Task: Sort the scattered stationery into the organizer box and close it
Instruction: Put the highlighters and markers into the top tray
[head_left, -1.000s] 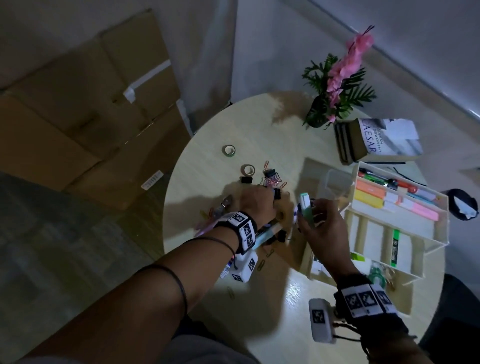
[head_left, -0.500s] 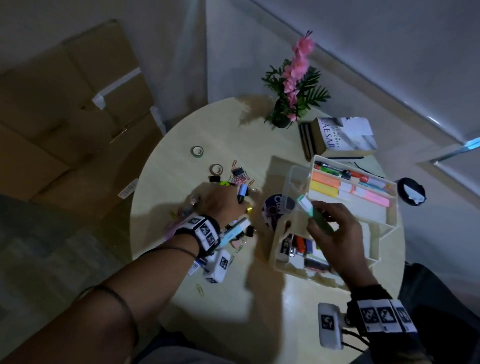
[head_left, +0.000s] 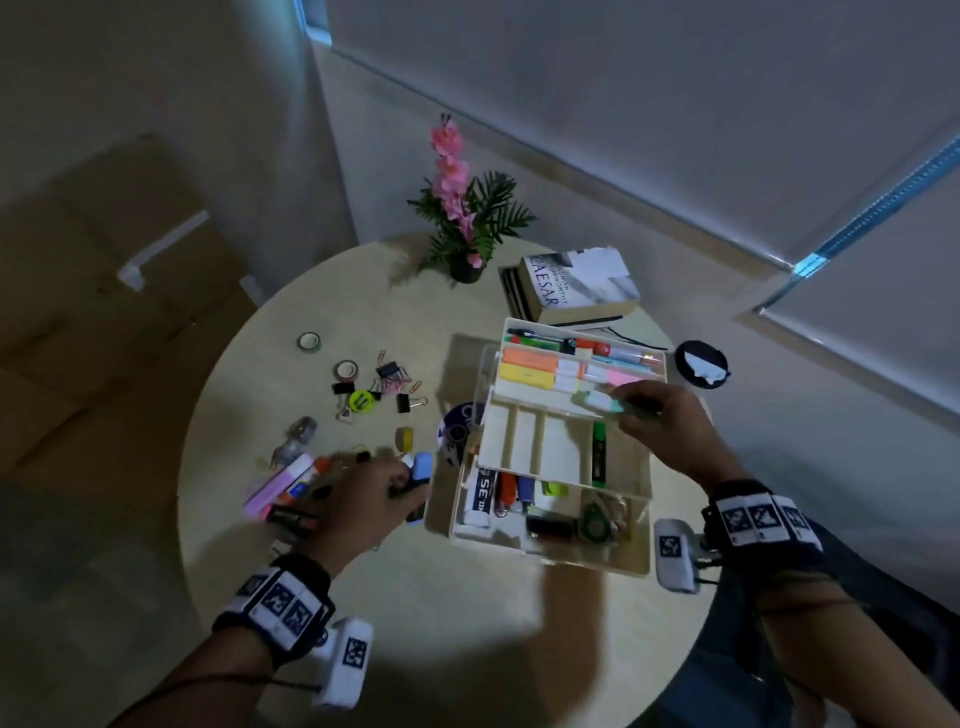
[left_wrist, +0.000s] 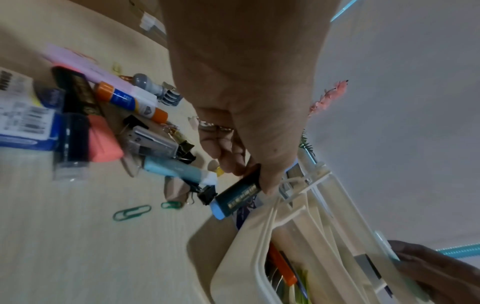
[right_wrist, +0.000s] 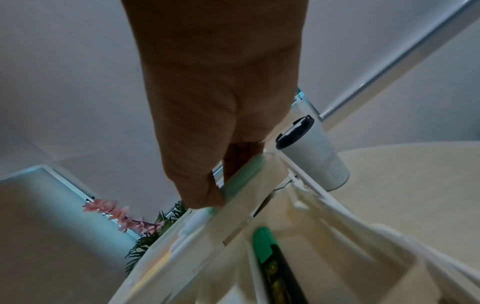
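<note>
1. Two hands work at a round table (head_left: 467, 623): the left hand (head_left: 363, 506) is low beside the open organizer box (head_left: 550, 548), and the right hand (head_left: 662, 426) is over its raised tiers.
2. The left hand pinches a blue highlighter (left_wrist: 235, 197) between thumb and curled fingers; the marker hangs tilted just beside the box's left wall, above the table.
3. The right hand pinches a mint-green highlighter (head_left: 600, 401) and holds it over the front edge of the top tray, next to the orange, yellow and pink highlighters lying there.
4. The middle tray has slotted compartments; a green highlighter (head_left: 599, 457) lies in the rightmost one. The bottom compartment holds pens, a tape dispenser and other small items.
5. Scattered on the table left of the box are a glue stick (left_wrist: 131, 100), a light-blue marker (left_wrist: 176, 169), a stapler (left_wrist: 153, 142), binder clips (head_left: 397, 387), green paper clips (left_wrist: 132, 211), tape rolls (head_left: 345, 370) and a pink case (head_left: 278, 483).
6. Behind the box stand a book (head_left: 576, 286), a potted flower (head_left: 462, 223) and a white tumbler (right_wrist: 315, 153).
</note>
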